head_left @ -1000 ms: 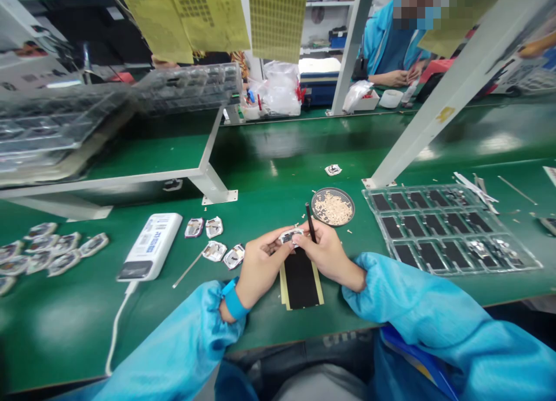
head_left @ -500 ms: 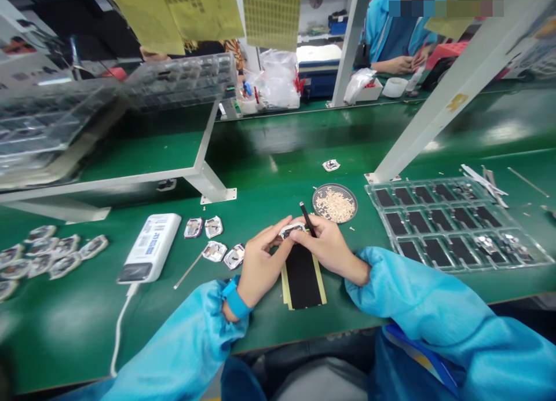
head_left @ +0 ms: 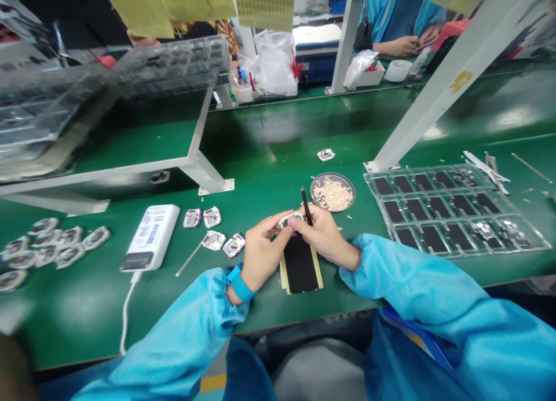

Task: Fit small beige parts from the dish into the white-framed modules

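My left hand (head_left: 266,247) is closed on the left side of a small white-framed electronic part (head_left: 290,219), with the thumb along its near edge. My right hand (head_left: 324,232) presses a thumb on the same part and also keeps a slim black pen-like tool (head_left: 306,205) upright between its fingers. The tool's lower end is hidden by the hand. Under both hands lies a black pad (head_left: 300,268) edged with yellow tape. A round dish (head_left: 354,193) of small pale pieces stands just beyond my right hand.
Similar white-framed parts (head_left: 212,240) lie left of my hands, with several more (head_left: 69,254) at far left. A white power bank-like device (head_left: 153,236) with a cable stands between. A clear compartment tray (head_left: 386,215) holds dark pieces at right. Frame posts (head_left: 430,88) rise beyond; across the bench sits a co-worker (head_left: 397,46).
The whole scene has shifted slightly upward in view as the camera tilted. Both hands keep hold of the white-framed part, and the black tool stands a little more upright.
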Demonstrator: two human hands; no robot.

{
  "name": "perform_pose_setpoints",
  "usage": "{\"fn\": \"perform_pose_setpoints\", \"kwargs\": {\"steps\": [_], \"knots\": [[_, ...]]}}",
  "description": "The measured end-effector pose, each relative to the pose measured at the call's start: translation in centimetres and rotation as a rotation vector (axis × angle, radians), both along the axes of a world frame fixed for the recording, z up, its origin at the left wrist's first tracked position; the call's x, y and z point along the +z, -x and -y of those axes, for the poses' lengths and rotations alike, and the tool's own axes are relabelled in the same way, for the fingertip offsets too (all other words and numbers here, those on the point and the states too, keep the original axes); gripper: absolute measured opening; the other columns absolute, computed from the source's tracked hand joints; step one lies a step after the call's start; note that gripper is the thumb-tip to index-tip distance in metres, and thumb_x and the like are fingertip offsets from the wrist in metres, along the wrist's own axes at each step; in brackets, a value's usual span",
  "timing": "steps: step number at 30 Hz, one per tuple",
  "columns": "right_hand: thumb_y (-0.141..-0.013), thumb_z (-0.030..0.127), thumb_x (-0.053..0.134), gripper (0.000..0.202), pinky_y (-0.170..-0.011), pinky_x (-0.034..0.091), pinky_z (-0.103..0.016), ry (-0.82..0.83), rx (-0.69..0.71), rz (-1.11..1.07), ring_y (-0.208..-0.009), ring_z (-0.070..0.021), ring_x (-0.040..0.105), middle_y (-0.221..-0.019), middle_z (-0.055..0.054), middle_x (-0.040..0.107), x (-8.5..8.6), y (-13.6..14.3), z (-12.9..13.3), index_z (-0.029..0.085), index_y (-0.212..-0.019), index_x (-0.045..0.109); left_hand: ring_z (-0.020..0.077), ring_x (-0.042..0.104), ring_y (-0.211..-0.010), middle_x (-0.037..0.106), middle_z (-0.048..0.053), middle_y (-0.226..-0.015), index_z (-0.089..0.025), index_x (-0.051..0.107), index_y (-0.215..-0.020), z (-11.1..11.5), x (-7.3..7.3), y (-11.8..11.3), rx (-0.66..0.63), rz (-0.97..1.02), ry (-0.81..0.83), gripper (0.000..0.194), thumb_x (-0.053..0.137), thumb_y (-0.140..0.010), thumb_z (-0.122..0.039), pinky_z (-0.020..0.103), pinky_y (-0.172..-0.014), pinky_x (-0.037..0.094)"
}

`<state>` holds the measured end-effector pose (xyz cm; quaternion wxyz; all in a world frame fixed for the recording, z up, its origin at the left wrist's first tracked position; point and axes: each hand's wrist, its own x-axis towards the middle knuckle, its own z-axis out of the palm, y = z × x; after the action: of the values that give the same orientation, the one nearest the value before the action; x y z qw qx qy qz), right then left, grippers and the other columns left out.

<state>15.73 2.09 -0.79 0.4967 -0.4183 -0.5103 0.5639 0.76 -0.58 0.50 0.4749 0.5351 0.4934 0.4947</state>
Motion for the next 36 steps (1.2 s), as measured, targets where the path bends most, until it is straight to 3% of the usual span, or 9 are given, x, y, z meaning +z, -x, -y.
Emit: {"fn": "perform_pose_setpoints", "kwargs": {"steps": [3, 7, 9, 11, 19, 24, 28, 36], "knots": [[-0.079, 0.053, 0.077, 0.037, -0.068, 0.052, -0.031, -0.066, 0.058, 0.141, -0.072, -0.0175, 0.062, -0.077, -0.002, 0.066, 0.3, -0.6, -0.6, 0.018, -0.079, 0.065, 0.0242, 0.074, -0.092, 0.077, 0.01, -0.11, -0.015, 0.076, -0.115, -0.5, 0.1, 0.1, -0.046, 0.097, 0.086, 0.038, 0.079, -0.082, -0.034, 0.037, -0.085, 0.063], [-0.082, 0.04, 0.078, 0.028, -0.079, 0.051, -0.033, -0.324, -0.044, 0.425, -0.086, -0.0201, 0.064, -0.09, -0.004, 0.068, 1.3, -2.0, -1.0, 0.019, -0.098, 0.07, 0.0218, 0.074, -0.088, 0.077, 0.008, -0.11, -0.016, 0.075, -0.117, -0.9, 0.1, 0.5, -0.087, 0.109, 0.133, 0.04, 0.079, -0.082, -0.034, 0.035, -0.082, 0.063], [-0.086, 0.034, 0.075, 0.024, -0.085, 0.051, -0.034, -0.464, -0.034, 0.452, -0.093, -0.0206, 0.064, -0.097, -0.006, 0.068, 1.8, -2.6, -1.0, 0.02, -0.106, 0.07, 0.0206, 0.073, -0.085, 0.078, 0.007, -0.108, -0.017, 0.075, -0.117, -0.8, 0.0, 0.7, -0.101, 0.088, 0.134, 0.038, 0.078, -0.083, -0.033, 0.034, -0.081, 0.063], [-0.091, 0.031, 0.068, 0.014, -0.086, 0.051, -0.035, -0.547, 0.014, 0.454, -0.093, -0.0211, 0.064, -0.098, -0.007, 0.068, 2.2, -2.9, -1.0, 0.021, -0.1, 0.071, 0.02, 0.073, -0.083, 0.078, 0.007, -0.105, -0.017, 0.076, -0.117, -0.7, 0.1, 0.7, -0.105, 0.069, 0.135, 0.037, 0.077, -0.083, -0.032, 0.034, -0.08, 0.063], [-0.092, 0.027, 0.063, 0.012, -0.071, 0.049, -0.031, -0.416, 0.042, 0.406, -0.08, -0.0183, 0.064, -0.088, -0.004, 0.069, 2.5, -3.3, -1.3, 0.02, -0.089, 0.071, 0.0209, 0.072, -0.082, 0.077, 0.009, -0.109, -0.016, 0.075, -0.117, -0.6, 0.1, 0.6, -0.102, 0.069, 0.121, 0.039, 0.076, -0.084, -0.035, 0.037, -0.08, 0.063], [-0.091, 0.023, 0.065, 0.007, -0.073, 0.048, -0.033, -0.543, -0.041, 0.469, -0.078, -0.0179, 0.062, -0.086, -0.004, 0.068, 2.9, -3.8, -1.3, 0.02, -0.087, 0.07, 0.0183, 0.069, -0.08, 0.075, 0.007, -0.104, -0.021, 0.074, -0.119, -0.5, 0.0, 1.1, -0.072, -0.136, -0.022, 0.032, 0.07, -0.089, -0.029, 0.032, -0.076, 0.057], [-0.093, 0.027, 0.065, 0.008, -0.077, 0.051, -0.034, -0.595, 0.022, 0.437, -0.083, -0.0194, 0.063, -0.089, -0.005, 0.067, 2.9, -3.8, -1.1, 0.02, -0.091, 0.07, 0.0156, 0.059, -0.074, 0.071, 0.004, -0.091, -0.022, 0.075, -0.116, -0.4, 0.7, 1.2, -0.064, -0.401, -0.244, 0.028, 0.065, -0.09, -0.021, 0.029, -0.071, 0.05], [-0.095, 0.03, 0.066, 0.012, -0.07, 0.049, -0.032, -0.677, 0.142, 0.514, -0.08, -0.0183, 0.062, -0.089, -0.005, 0.064, 1.8, -4.0, -1.2, 0.022, -0.1, 0.073, 0.0151, 0.054, -0.072, 0.063, 0.001, -0.081, -0.02, 0.073, -0.119, -0.3, 0.8, 1.2, -0.057, -0.451, -0.301, 0.029, 0.061, -0.092, -0.019, 0.028, -0.069, 0.046]]}}
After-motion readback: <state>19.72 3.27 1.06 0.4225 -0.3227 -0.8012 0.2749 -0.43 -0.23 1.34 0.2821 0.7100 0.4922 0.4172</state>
